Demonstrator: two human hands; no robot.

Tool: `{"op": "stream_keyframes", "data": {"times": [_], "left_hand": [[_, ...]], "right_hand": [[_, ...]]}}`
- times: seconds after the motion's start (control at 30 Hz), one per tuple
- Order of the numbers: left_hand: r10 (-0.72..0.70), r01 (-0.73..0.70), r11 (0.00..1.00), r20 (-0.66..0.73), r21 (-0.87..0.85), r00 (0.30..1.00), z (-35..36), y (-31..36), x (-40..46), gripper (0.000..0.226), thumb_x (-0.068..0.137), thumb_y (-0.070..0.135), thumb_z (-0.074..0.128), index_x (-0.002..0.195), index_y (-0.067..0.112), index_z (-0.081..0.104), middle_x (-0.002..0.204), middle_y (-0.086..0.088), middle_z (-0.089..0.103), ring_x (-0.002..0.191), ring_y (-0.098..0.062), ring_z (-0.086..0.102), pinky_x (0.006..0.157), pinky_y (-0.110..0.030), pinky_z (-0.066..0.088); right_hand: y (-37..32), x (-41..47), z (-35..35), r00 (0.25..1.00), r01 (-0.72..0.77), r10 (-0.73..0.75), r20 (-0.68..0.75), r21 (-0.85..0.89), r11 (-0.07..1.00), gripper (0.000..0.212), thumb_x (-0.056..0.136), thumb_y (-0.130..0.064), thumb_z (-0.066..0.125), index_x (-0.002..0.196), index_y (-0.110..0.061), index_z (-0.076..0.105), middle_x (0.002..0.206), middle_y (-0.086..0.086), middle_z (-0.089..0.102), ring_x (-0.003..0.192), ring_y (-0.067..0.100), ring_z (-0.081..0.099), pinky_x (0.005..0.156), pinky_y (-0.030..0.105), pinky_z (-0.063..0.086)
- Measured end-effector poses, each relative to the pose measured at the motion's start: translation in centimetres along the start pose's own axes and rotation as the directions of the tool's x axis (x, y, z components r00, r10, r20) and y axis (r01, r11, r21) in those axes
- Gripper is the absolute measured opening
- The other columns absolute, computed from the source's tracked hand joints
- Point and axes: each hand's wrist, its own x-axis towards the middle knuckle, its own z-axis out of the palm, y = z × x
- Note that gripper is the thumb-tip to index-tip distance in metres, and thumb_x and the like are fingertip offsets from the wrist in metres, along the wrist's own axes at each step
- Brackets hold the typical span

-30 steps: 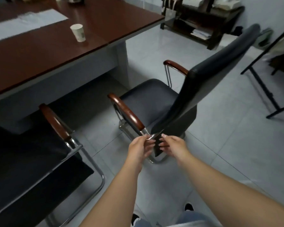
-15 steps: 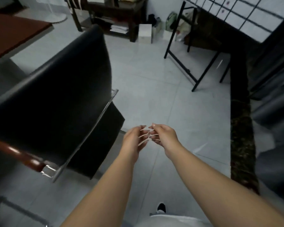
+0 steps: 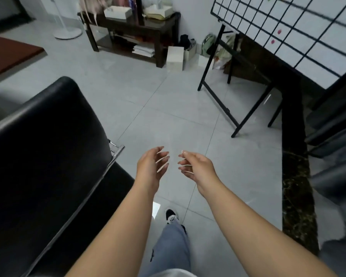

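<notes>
My left hand (image 3: 151,166) and my right hand (image 3: 196,166) hang in the air above the grey tiled floor, palms turned toward each other with a small gap between the fingertips. Both have loosely curled fingers and hold nothing. A black office chair (image 3: 44,146) with a chrome frame fills the lower left; its backrest is just left of my left hand, not touched by it.
A black folding stand (image 3: 234,108) carrying a wire grid board (image 3: 288,31) leans at the upper right. A dark shelf unit (image 3: 132,37) with papers and boxes stands at the back wall. A brown table corner (image 3: 10,54) shows far left. My leg and shoe (image 3: 171,215) are below.
My view has swung right, away from the table and the chair's seat. My hands, earlier together at the chair's rear frame and then touching, have drawn apart and now hold nothing.
</notes>
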Motion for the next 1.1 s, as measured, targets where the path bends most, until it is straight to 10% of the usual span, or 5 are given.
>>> {"op": "stream_keyframes", "data": {"times": [0.6, 1.1], "left_hand": [[0.065, -0.162, 0.968, -0.430, -0.194, 0.901, 4.1, 16.5, 22.9, 0.020, 0.094, 0.025, 0.047, 0.080, 0.016, 0.059, 0.072, 0.001, 0.064, 0.065, -0.010, 0.056, 0.062, -0.019, 0.044], [-0.132, -0.400, 0.840, -0.853, -0.366, 0.504, -2.5, 21.7, 26.3, 0.022, 0.092, 0.029, 0.054, 0.090, 0.010, 0.064, 0.071, -0.003, 0.066, 0.065, -0.013, 0.057, 0.072, -0.025, 0.047]], "right_hand": [[-17.1, 26.9, 13.9, 0.925, 0.014, 0.109, 0.365, -0.317, 0.948, 0.019, 0.091, -0.024, 0.057, 0.076, -0.014, 0.062, 0.068, 0.002, 0.059, 0.058, 0.011, 0.054, 0.060, 0.019, 0.045], [-18.8, 38.9, 32.7, 0.496, 0.234, 0.563, 0.661, -0.726, 0.647, 0.020, 0.092, -0.028, 0.057, 0.081, -0.013, 0.064, 0.069, 0.001, 0.059, 0.060, 0.014, 0.054, 0.059, 0.020, 0.046]]}}
